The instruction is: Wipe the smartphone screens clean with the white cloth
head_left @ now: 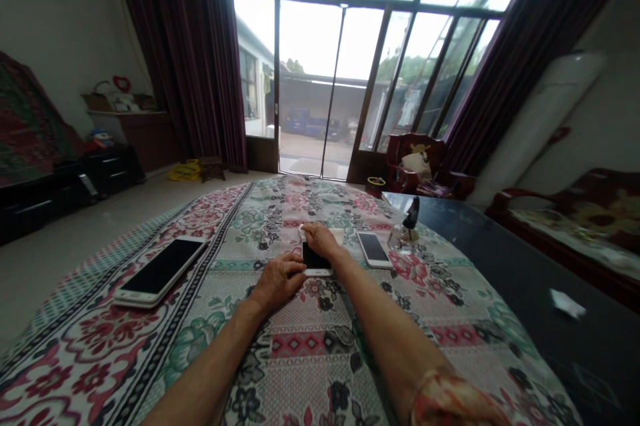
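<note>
A white smartphone [316, 272] with a dark screen lies face up on the patterned tablecloth [305, 319]. My left hand [280, 279] is at its lower left edge, fingers curled and holding the phone there. Over the upper part of the screen, my right hand [320, 240] presses down on a white cloth or tissue [339, 235], which shows past the hand's right side. Part of the screen and most of the cloth are hidden under the right hand. A second white phone [375, 250] lies just to the right, and a larger white phone [163, 271] lies far left.
A clear spray bottle with a black nozzle [411, 214] stands right of the phones. A dark tabletop [520, 279] adjoins on the right, with a crumpled white tissue [567, 304] on it. Beyond are a wooden chair [415, 153] and glass doors [320, 93].
</note>
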`<state>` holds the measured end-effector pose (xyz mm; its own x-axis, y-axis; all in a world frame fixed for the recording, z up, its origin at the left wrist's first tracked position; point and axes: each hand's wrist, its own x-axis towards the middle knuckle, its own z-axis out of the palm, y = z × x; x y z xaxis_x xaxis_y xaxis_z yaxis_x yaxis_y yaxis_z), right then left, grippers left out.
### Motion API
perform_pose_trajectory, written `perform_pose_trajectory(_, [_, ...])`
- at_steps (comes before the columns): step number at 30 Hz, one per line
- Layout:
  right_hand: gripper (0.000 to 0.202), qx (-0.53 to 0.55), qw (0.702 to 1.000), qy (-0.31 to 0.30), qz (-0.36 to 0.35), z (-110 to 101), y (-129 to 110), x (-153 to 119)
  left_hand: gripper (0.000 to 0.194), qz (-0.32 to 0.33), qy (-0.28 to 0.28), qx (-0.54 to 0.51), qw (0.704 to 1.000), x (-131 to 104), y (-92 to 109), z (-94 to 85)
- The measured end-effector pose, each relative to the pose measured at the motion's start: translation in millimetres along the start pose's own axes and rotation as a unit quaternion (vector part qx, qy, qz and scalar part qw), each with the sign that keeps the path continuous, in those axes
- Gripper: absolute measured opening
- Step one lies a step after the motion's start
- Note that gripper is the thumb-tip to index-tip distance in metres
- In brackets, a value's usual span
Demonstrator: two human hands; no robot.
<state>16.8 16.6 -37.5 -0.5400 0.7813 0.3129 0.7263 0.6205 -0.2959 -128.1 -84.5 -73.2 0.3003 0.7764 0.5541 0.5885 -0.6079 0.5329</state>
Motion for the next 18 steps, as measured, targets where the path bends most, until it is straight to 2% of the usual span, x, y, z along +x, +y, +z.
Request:
perform_pose_trajectory(7, [0.028,0.015,0.999,-0.007,-0.042,-4,6,-14,0.015,-0.009,0.012,-0.028,1.000,0,-1,0.9])
perform_pose_trajectory(9, [0.024,0.018,0.998,-0.011,-0.065,-5,7,-26,0.014,-0.011,0.013,-0.032,0.999,0,-2,1.4])
perform_pose_trajectory(13, [0.033,0.046,0.988,-0.019,-0.143,-11,4,-61,0.013,-0.010,0.018,-0.033,0.999,0,-2,1.6])
perform_pose_trajectory(18, [0.038,0.062,0.984,-0.022,-0.165,-22,-9,-96,0.014,0.014,0.018,-0.047,0.999,0,0,0.0])
